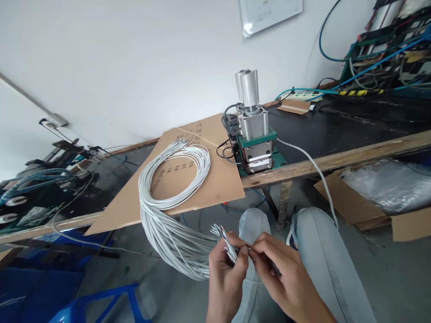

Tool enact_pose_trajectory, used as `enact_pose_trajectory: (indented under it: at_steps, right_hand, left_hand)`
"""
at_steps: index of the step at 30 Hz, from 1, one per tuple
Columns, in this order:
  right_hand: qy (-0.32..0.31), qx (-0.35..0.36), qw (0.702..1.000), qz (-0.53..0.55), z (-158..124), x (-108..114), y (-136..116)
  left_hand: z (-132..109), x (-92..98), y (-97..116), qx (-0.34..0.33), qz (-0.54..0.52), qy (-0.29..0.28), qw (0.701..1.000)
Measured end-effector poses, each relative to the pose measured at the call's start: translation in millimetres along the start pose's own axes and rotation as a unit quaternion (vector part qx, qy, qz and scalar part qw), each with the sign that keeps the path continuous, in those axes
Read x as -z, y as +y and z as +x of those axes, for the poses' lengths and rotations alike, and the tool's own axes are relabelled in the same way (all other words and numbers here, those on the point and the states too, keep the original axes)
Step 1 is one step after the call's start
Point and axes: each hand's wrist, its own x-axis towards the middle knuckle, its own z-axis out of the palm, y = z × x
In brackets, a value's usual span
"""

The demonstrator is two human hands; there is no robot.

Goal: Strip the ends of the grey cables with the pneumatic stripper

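A thick bundle of grey-white wires (168,197) loops over a cardboard sheet (215,184) on the bench and hangs down in front of it. My left hand (225,273) is closed around the free ends of the bundle, low in the middle of the view. My right hand (283,273) pinches one wire end right beside the left hand's fingers. Both hands are above my knees in light jeans. A small pneumatic machine (254,134) with a silver cylinder and a green plate stands at the bench's front edge, above and beyond the hands.
A grey cable (313,166) runs from the machine down past my right knee. An open cardboard box (357,206) with plastic wrap lies on the floor to the right. Blue plastic stools (101,305) stand at the lower left. Tangled hoses and equipment crowd the bench's far right and left.
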Motion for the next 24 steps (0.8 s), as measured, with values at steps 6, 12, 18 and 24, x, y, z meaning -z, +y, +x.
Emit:
enact_pose_trajectory:
  at_steps: [6, 12, 18, 24]
  right_hand:
    - [0.093, -0.045, 0.986, 0.133, -5.8, -36.7, 7.8]
    - [0.172, -0.092, 0.959, 0.204, -8.3, -63.0, 7.8]
    - [0.181, -0.107, 0.951, 0.225, -9.0, -69.7, 8.0]
    - [0.223, -0.127, 0.937, 0.238, -15.1, -81.7, 14.9]
  left_hand:
    - [-0.8, -1.5, -15.2, 0.031, -0.135, 0.021, 0.99]
    - [-5.6, -1.8, -29.9, 0.039, -0.154, 0.08, 0.984]
    - [-5.0, 0.9, -36.7, 0.008, -0.094, 0.113, 0.989]
    - [-0.6, -5.2, -30.8, -0.014, -0.044, 0.129, 0.991]
